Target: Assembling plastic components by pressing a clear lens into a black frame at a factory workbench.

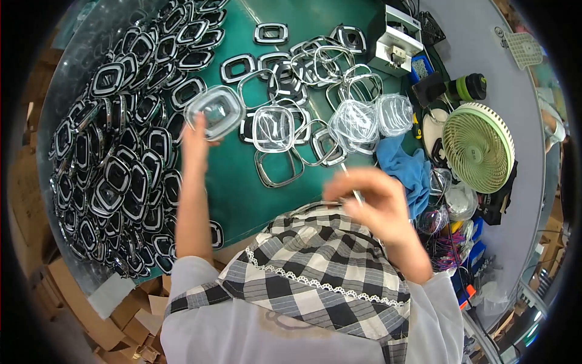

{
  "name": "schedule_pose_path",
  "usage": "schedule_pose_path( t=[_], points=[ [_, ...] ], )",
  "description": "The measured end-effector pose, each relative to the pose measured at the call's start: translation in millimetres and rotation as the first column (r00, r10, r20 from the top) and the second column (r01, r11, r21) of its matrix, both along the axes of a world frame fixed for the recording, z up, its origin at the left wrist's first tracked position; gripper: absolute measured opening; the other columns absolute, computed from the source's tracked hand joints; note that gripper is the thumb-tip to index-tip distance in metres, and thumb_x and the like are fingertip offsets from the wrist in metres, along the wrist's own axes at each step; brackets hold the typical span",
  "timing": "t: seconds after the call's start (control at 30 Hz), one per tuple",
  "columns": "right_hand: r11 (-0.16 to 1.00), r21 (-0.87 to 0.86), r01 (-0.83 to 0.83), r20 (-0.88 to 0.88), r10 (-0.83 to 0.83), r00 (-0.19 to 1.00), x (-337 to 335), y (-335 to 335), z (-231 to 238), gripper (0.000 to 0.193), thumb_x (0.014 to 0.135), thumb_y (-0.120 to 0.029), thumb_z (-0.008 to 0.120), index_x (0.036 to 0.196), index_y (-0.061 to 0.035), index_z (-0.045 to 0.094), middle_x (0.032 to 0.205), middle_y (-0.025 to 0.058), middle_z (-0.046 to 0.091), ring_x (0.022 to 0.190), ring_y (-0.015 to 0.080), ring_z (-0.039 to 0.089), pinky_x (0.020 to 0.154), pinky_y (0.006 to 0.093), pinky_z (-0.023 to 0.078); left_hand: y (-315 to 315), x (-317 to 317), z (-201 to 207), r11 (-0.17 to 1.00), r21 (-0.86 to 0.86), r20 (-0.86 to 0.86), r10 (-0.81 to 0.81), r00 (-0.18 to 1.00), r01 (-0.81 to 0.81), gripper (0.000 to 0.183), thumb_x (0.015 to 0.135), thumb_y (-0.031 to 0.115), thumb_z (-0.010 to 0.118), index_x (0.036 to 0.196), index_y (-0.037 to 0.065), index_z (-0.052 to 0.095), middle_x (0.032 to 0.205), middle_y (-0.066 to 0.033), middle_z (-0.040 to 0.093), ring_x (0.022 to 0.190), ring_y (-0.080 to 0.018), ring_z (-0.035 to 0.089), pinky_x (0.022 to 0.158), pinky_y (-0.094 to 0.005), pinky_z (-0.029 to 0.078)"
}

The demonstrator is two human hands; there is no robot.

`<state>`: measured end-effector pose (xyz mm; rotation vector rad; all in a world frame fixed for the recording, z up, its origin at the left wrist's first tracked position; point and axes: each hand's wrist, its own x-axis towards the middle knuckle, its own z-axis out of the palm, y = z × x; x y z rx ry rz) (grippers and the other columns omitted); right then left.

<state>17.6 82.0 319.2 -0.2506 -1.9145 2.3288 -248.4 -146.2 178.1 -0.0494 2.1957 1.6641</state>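
The left hand point(195, 141) grips a clear, rounded-square plastic cover point(214, 111) above the green table mat point(242, 182). The right hand point(371, 197) pinches a thin metal tool point(350, 179) between closed fingers.

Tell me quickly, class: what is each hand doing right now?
Left hand: closed on a clear-wrapped frame piece, held above the green mat.
Right hand: pinched shut on a thin metal tool.

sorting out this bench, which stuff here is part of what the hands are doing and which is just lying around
In use:
left hand holding a clear plastic-wrapped frame
right hand holding a thin metal tool
pile of black frames
loose silver frames

Lying about:
green fan
blue cloth
white machine
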Motion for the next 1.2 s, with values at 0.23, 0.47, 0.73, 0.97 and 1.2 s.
schedule_pose_path(
  t=[0.23,0.47,0.73,0.97,1.2],
  points=[
    [0.795,-0.319,-0.516,-0.664,0.201,0.72,-17.6,-5.8,101.7,0.019,0.083,-0.012,0.058,0.093,0.0009,0.066,0.072,0.0102,0.061,0.062,0.0226,0.058,0.052,0.0292,0.044,-55.8,-153.4,-23.4,0.96,-0.103,-0.019,0.26,0.965,-0.261,0.049,0.085,0.056,0.053,0.09,0.007,0.057,0.065,-0.0006,0.06,0.047,-0.0113,0.054,0.044,-0.0204,0.039],
    [0.84,0.506,0.198,-0.777,0.344,0.527,-20.7,-0.7,117.1,0.01,0.076,-0.011,0.063,0.081,-0.0029,0.063,0.079,0.0135,0.065,0.066,0.0206,0.064,0.055,0.0259,0.05,-39.0,-143.8,-57.1,0.932,0.03,-0.126,0.362,0.924,-0.361,0.065,0.087,0.043,0.057,0.131,-0.001,0.035,0.127,-0.0132,0.044,0.1,-0.0229,0.055,0.077,-0.0349,0.046],
    [0.763,0.625,0.163,-0.467,0.198,0.862,-22.7,-17.5,134.3,0.01,0.074,-0.008,0.059,0.079,-0.0022,0.065,0.076,0.0123,0.065,0.06,0.0188,0.063,0.055,0.0247,0.053,4.6,-37.0,-69.2,0.908,-0.281,-0.667,0.048,0.744,-0.311,0.053,0.085,0.028,0.062,0.125,0.0,0.041,0.129,-0.0213,0.034,0.116,-0.0327,0.037,0.099,-0.0415,0.032],
    [0.71,0.608,0.356,-0.655,0.195,0.73,-8.4,-18.0,118.2,0.01,0.074,-0.009,0.059,0.079,-0.0033,0.067,0.075,0.0121,0.065,0.061,0.0178,0.062,0.052,0.0243,0.051,39.4,-5.0,-49.4,0.735,-0.678,-0.561,-0.518,0.646,0.001,0.057,0.074,0.017,0.064,0.127,0.013,0.045,0.134,-0.0106,0.04,0.125,-0.0319,0.035,0.102,-0.0468,0.028],
    [0.758,0.577,0.302,-0.488,0.024,0.872,5.3,-10.1,137.9,0.008,0.076,-0.016,0.061,0.073,-0.0086,0.062,0.077,0.0073,0.067,0.064,0.0206,0.064,0.059,0.0276,0.05,67.9,-51.5,-56.4,0.434,-0.9,-0.389,-0.827,0.406,0.023,0.073,0.073,0.011,0.065,0.138,0.016,0.032,0.134,-0.0082,0.041,0.13,-0.0254,0.033,0.104,-0.0443,0.029]
  ],
)
